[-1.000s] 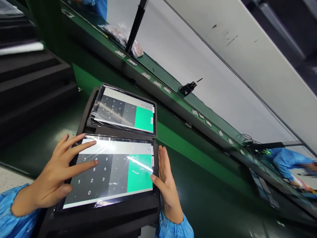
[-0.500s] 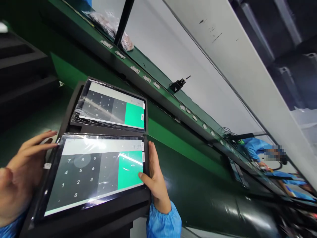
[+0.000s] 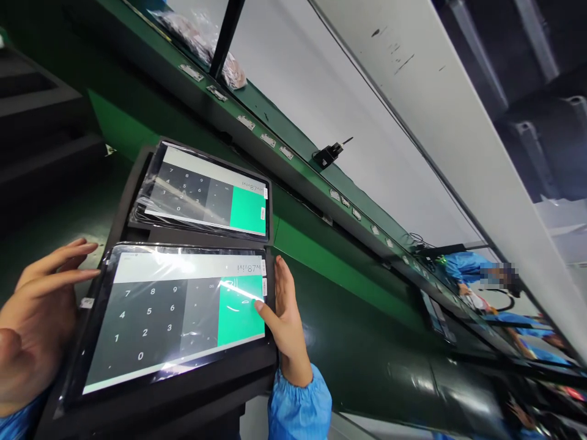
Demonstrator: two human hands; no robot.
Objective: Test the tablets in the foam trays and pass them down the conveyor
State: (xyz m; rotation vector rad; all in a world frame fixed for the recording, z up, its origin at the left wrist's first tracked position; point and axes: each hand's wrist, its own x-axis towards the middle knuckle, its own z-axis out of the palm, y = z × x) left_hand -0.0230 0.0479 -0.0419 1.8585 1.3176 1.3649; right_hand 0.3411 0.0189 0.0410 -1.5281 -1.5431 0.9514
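So the nearer tablet (image 3: 156, 321) sits in the lower left of the frame, face up on a black foam tray (image 3: 215, 391), calculator keypad lit. The right hand (image 3: 285, 321) has its thumb over the green panel and its fingers straight along the right edge; can't tell if that's an actual grip. The left hand (image 3: 39, 324), far left, has loosely spread fingers with nothing in them, tips right by the tablet's left edge, contact unclear. Just above is a stack of tablets (image 3: 206, 192), top one also showing a calculator. Around it all: green counter (image 3: 358, 342), a black plug (image 3: 328, 156) upper center, and a blue-sleeved co-worker (image 3: 458, 267) off at right.
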